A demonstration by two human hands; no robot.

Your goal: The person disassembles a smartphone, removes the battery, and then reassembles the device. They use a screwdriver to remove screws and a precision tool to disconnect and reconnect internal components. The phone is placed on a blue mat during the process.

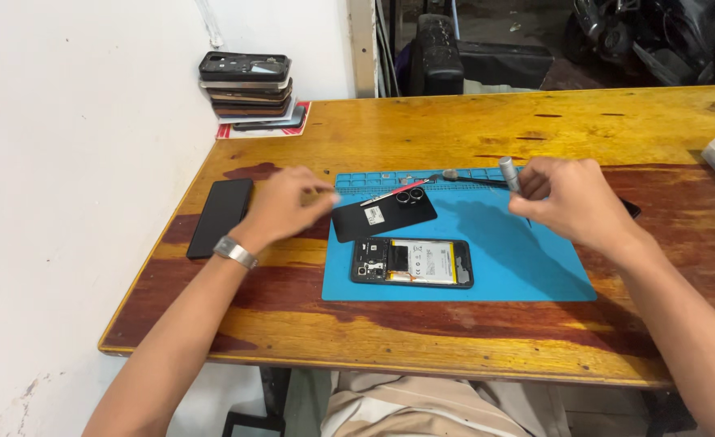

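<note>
Within right grip, screwdriver

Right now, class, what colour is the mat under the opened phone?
Blue; the mat shows best in the head view.

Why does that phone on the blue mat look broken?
The opened phone on the blue mat shows its battery because its black back cover lies askew above it. It looks taken apart, not smashed.
</note>
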